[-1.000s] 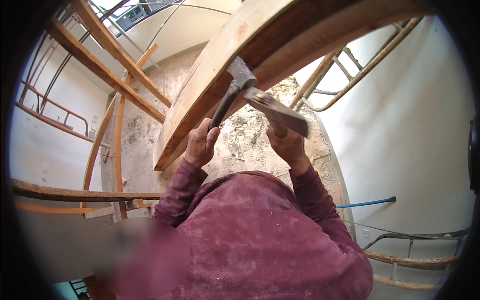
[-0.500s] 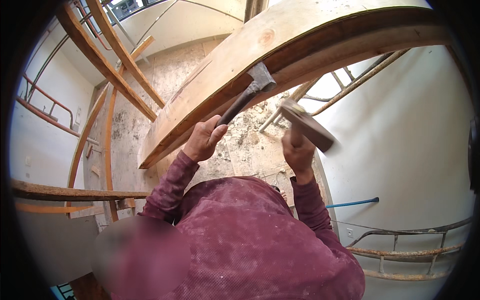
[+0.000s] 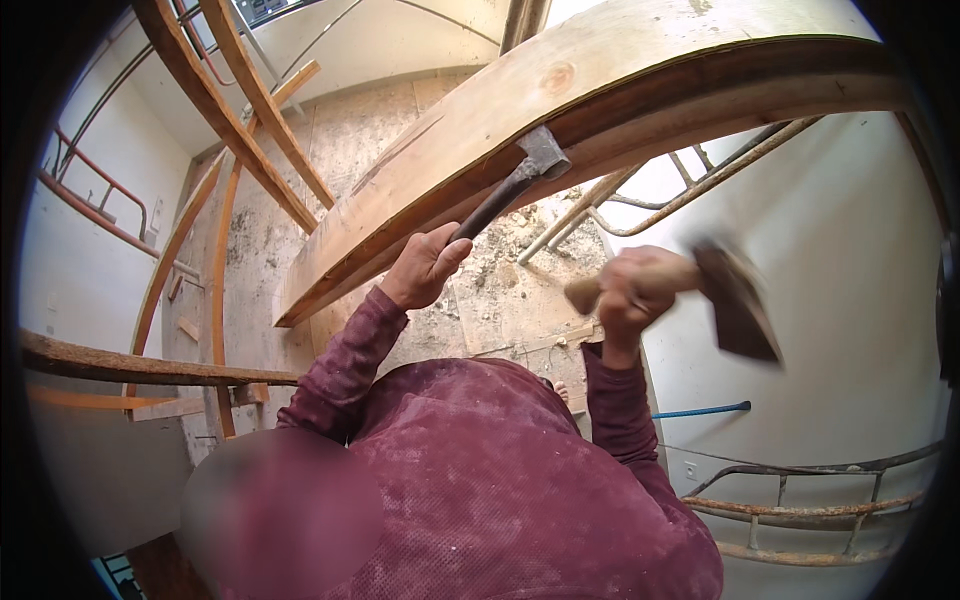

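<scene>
My left hand (image 3: 425, 268) is closed round the dark handle of a hammer (image 3: 543, 155). The hammer's grey metal head rests at the lower edge of a long wooden beam (image 3: 470, 135), by the recess along its side. To the right, my right hand (image 3: 632, 292) grips the pale wooden handle of a hatchet (image 3: 738, 305). Its broad dark head is raised away from the beam and smeared by motion. The beam runs from the lower left up to the far right, with a pale flat face and a darker channel below.
Curved timber strips (image 3: 225, 100) stand at the left, with a rough board (image 3: 150, 362) nearer me. Rusty metal frames (image 3: 700, 185) lean by the white wall (image 3: 840, 220), another frame (image 3: 800, 508) at lower right. Rubble (image 3: 510, 240) litters the floor. A blue rod (image 3: 705, 410) juts at right.
My right hand has swung the hatchet up and to the right, away from the beam. My left hand still holds the hammer against the beam; the whole view has shifted slightly.
</scene>
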The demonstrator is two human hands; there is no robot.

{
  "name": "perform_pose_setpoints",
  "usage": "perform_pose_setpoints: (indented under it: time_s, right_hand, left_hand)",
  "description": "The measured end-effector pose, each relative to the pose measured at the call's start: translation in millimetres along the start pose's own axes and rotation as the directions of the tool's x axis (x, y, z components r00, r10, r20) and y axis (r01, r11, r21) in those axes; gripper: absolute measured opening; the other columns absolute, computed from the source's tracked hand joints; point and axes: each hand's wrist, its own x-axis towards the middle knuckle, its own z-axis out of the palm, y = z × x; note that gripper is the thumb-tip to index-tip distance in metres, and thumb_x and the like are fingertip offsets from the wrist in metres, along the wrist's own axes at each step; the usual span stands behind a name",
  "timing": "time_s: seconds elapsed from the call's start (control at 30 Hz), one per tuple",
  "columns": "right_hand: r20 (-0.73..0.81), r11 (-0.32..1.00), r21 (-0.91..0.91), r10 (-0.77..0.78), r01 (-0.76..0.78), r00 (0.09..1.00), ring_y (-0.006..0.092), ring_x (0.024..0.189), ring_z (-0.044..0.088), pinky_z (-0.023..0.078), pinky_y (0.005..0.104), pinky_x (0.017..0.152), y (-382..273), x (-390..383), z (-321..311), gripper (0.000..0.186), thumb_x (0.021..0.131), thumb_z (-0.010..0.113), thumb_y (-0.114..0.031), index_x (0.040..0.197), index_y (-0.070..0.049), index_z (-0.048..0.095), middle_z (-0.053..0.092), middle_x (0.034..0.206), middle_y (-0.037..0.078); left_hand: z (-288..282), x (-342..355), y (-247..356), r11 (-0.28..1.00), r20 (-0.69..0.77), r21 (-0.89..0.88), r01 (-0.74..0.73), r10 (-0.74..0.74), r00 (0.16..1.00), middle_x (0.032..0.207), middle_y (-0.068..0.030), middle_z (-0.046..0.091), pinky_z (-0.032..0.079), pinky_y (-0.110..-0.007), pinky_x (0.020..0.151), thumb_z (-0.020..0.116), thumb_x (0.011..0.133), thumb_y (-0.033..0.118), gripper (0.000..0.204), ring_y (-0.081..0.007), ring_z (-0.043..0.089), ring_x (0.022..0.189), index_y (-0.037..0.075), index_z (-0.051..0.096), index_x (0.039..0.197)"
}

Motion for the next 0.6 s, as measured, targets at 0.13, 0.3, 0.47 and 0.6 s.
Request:
perform_pose_setpoints:
  time_s: [0.13, 0.3, 0.47, 0.6]
  right_hand:
    - [-0.205, 0.941, 0.299, -0.097, 0.157, 0.974, 0.0143, 0.04, 0.04, 0.042, 0.0269, 0.04, -26, 17, 9, 0.011, 0.088, 0.052, -0.009, 0.092, -0.006, 0.042, 0.046, 0.059, 0.005]
    - [0.3, 0.886, -0.461, 0.108, 0.045, 0.948, 0.0124, 0.052, 0.046, 0.044, 0.028, 0.053, 23, -12, 7, 0.016, 0.077, 0.052, 0.006, 0.093, 0.004, 0.055, 0.049, 0.063, 0.003]
    - [-0.127, 0.977, 0.212, 0.054, -0.026, 0.99, 0.0135, 0.051, 0.05, 0.045, 0.025, 0.047, -27, 8, 6, 0.008, 0.08, 0.051, 0.004, 0.081, -0.004, 0.05, 0.055, 0.074, 0.01]
    - [0.439, 0.944, -0.31, 0.038, 0.112, 0.898, 0.0192, 0.054, 0.05, 0.045, 0.0333, 0.056, 15, 1, 2, 0.008, 0.077, 0.054, -0.002, 0.07, -0.006, 0.052, 0.053, 0.066, 0.007]
  left_hand:
    - [-4, 2, -4, 1.0, 0.005, -0.002, 0.018, -0.018, 1.0, 0.059, -0.0028, 0.045, 0.038, -0.029, 0.05, 0.044, 0.097, 0.043, 0.045, -0.0121, 0.043, 0.054, 0.004, 0.048, 0.076]
    - [-3, -5, -6, 0.999, 0.004, -0.036, 0.033, -0.032, 0.999, 0.059, -0.0026, 0.044, 0.038, -0.029, 0.05, 0.043, 0.097, 0.043, 0.044, -0.0117, 0.043, 0.054, 0.005, 0.048, 0.076]
    - [2, -3, -9, 0.995, -0.01, -0.098, 0.02, -0.021, 1.0, 0.059, 0.0013, 0.041, 0.034, -0.026, 0.049, 0.045, 0.098, 0.04, 0.04, -0.0084, 0.04, 0.054, 0.006, 0.047, 0.076]
    - [-2, 2, -8, 0.991, -0.006, -0.135, -0.012, 0.012, 1.0, 0.058, 0.0053, 0.038, 0.031, -0.023, 0.046, 0.045, 0.098, 0.039, 0.038, -0.005, 0.035, 0.053, 0.008, 0.047, 0.076]
